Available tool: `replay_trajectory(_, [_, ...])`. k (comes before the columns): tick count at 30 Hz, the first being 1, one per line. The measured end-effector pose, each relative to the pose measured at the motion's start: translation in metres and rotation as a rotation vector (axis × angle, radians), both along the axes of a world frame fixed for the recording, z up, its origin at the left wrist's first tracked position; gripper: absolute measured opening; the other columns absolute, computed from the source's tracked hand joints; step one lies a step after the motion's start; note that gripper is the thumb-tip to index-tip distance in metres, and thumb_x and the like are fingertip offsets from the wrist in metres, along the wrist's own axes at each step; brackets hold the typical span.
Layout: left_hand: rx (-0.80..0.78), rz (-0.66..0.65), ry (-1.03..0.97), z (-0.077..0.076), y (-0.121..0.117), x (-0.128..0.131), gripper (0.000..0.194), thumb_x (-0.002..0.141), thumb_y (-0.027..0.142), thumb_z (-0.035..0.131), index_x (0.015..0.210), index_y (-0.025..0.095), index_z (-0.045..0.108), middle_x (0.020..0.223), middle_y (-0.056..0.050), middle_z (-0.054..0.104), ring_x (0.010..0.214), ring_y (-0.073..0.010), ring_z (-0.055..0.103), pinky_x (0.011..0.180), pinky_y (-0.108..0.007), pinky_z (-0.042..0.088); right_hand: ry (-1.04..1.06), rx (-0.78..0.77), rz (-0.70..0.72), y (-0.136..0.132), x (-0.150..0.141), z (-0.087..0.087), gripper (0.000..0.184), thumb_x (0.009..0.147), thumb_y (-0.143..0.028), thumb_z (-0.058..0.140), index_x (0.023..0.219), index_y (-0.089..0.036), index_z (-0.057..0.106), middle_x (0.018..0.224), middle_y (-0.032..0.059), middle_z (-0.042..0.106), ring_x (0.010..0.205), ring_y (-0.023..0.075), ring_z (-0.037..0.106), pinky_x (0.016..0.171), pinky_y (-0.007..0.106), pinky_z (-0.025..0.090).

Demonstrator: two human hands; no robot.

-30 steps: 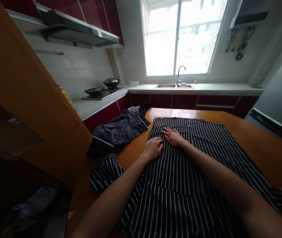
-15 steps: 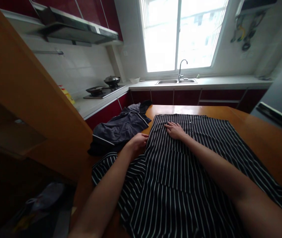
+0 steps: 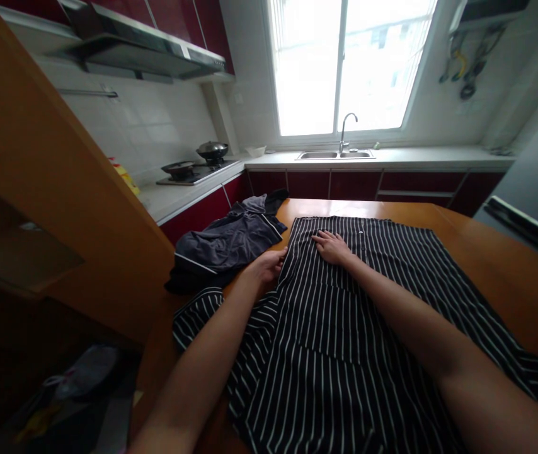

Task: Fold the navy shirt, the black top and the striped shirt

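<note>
A black shirt with white stripes (image 3: 326, 328) lies spread over the wooden table (image 3: 500, 265), one sleeve out to the left and another at the right edge of the view. At its left side edge my left hand (image 3: 271, 263) has its fingers closed on the cloth, partly turned away from view. My right hand (image 3: 332, 247) rests flat on the upper part of the shirt, fingers spread, beside a small white button (image 3: 360, 232). Left of my left hand sits a crumpled dark grey garment (image 3: 226, 243) with white piping.
Beyond the table run a white counter with a sink (image 3: 319, 155) and a stove (image 3: 198, 172) carrying a lidded wok (image 3: 212, 150) and a pan (image 3: 178, 169). A wooden partition (image 3: 84, 189) rises at the left. A grey appliance (image 3: 533, 189) stands at the right.
My left hand has slid slightly up and right along the shirt's left edge. My right hand stays flat in nearly the same place. The view has shifted a little.
</note>
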State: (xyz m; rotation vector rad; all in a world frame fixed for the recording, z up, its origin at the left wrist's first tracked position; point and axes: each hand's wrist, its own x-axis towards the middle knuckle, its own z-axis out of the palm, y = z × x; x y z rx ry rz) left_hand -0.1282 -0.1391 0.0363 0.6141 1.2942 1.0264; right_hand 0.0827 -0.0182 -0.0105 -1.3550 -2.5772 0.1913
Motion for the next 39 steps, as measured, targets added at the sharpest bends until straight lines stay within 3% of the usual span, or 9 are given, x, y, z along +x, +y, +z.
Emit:
replay_trajectory(5, [0.021,0.008,0.063,0.000,0.002,0.007,0.017,0.087,0.019,0.070,0.073,0.012,0.063,0.056,0.001,0.059,0.036,-0.0051,0.043,0.035,-0.015,0.028,0.002,0.003,-0.003,-0.001,0.000,0.001,0.052,0.102,-0.041,0.030,0.151,-0.029,0.044,0.163,0.0052,0.031,0.151,0.0260,0.024,0.120,0.052,0.018])
replay_trajectory(9, [0.033,0.029,0.140,-0.003,0.003,0.012,0.016,0.079,0.014,0.075,0.068,0.011,0.064,0.058,-0.001,0.063,0.040,-0.0063,0.049,0.038,-0.016,0.032,0.003,0.003,0.000,-0.001,0.000,0.001,0.053,0.102,-0.040,0.030,0.152,-0.029,0.043,0.163,0.0046,0.031,0.151,0.0258,0.023,0.121,0.051,0.016])
replay_trajectory(14, [0.041,0.054,0.193,-0.003,0.004,0.012,0.023,0.084,0.012,0.068,0.062,0.011,0.061,0.055,-0.001,0.061,0.038,-0.0056,0.046,0.039,-0.016,0.032,0.004,0.004,0.004,0.000,0.001,0.000,0.053,0.102,-0.041,0.029,0.152,-0.029,0.043,0.163,0.0044,0.031,0.151,0.0257,0.023,0.121,0.052,0.016])
replay_trajectory(20, [0.061,0.055,0.201,0.000,0.001,0.011,0.024,0.087,0.028,0.073,0.073,0.011,0.066,0.062,-0.002,0.065,0.040,-0.0055,0.048,0.041,-0.017,0.037,-0.007,-0.009,-0.006,-0.001,0.000,0.001,0.053,0.102,-0.041,0.030,0.152,-0.030,0.043,0.163,0.0046,0.030,0.151,0.0262,0.022,0.120,0.053,0.017])
replay_trajectory(25, [0.075,0.061,0.279,-0.006,0.003,0.015,0.020,0.082,0.025,0.079,0.077,0.010,0.068,0.054,0.001,0.060,0.035,-0.0030,0.039,0.038,-0.016,0.029,-0.010,-0.003,-0.006,0.000,0.000,0.001,0.053,0.102,-0.042,0.029,0.152,-0.030,0.041,0.164,0.0047,0.029,0.151,0.0262,0.023,0.120,0.053,0.017])
replay_trajectory(31, [0.097,0.051,0.370,-0.012,0.008,0.012,0.035,0.077,0.041,0.083,0.072,0.012,0.064,0.048,0.004,0.053,0.034,-0.0037,0.037,0.038,-0.018,0.025,-0.009,-0.004,-0.003,0.000,0.000,0.001,0.053,0.102,-0.042,0.028,0.153,-0.029,0.041,0.164,0.0047,0.029,0.151,0.0251,0.022,0.121,0.051,0.015])
replay_trajectory(35, [0.097,-0.010,0.443,-0.005,0.003,0.002,0.042,0.076,0.049,0.082,0.068,0.013,0.063,0.049,0.003,0.053,0.037,-0.0054,0.040,0.040,-0.019,0.026,-0.009,-0.015,-0.006,-0.001,0.001,0.003,0.053,0.103,-0.043,0.027,0.153,-0.029,0.041,0.164,0.0044,0.029,0.151,0.0248,0.021,0.121,0.050,0.015])
replay_trajectory(39, [0.082,-0.032,0.570,0.010,-0.001,-0.013,0.039,0.079,0.042,0.081,0.061,0.013,0.061,0.048,0.002,0.053,0.037,-0.0059,0.039,0.041,-0.020,0.024,-0.013,-0.025,-0.006,-0.003,0.001,0.005,0.054,0.103,-0.043,0.026,0.153,-0.029,0.041,0.164,0.0050,0.029,0.151,0.0248,0.021,0.121,0.050,0.015])
